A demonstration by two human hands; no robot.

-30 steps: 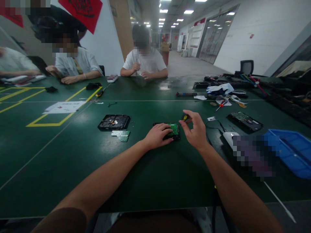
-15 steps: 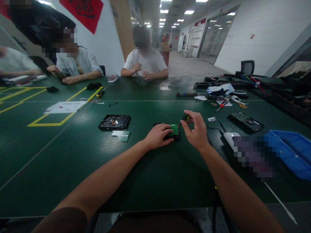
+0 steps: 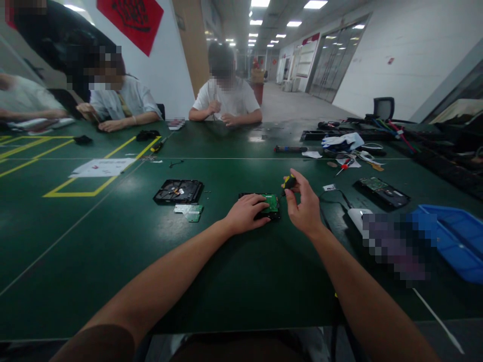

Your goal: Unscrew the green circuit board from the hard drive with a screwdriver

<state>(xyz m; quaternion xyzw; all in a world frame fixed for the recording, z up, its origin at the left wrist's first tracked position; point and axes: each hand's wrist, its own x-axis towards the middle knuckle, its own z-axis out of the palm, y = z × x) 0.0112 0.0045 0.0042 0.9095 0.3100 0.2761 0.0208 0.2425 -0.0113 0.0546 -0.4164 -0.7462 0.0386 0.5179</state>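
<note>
A hard drive [image 3: 273,203] with a green circuit board facing up lies on the green table in front of me. My left hand [image 3: 247,213] holds it down, fingers across the board and thumb along the near edge; the palm hides its left part. In my right hand [image 3: 304,206] is a black-and-yellow screwdriver [image 3: 289,183], pinched by the handle between thumb and fingers. Its shaft points down toward the drive's right edge; I cannot tell whether the tip touches a screw. To the left lie another hard drive [image 3: 179,191] and a loose circuit board [image 3: 194,213].
At right are a third hard drive [image 3: 381,192], a blue tray [image 3: 453,241] and a white device with a cable [image 3: 358,217]. Farther back lie a red screwdriver [image 3: 344,166], gloves [image 3: 343,142] and a paper sheet [image 3: 101,167]. Several people sit across the table.
The screwdriver handle has turned in my right hand, showing more yellow, and the fingers have shifted around it. My left hand stays on the hard drive.
</note>
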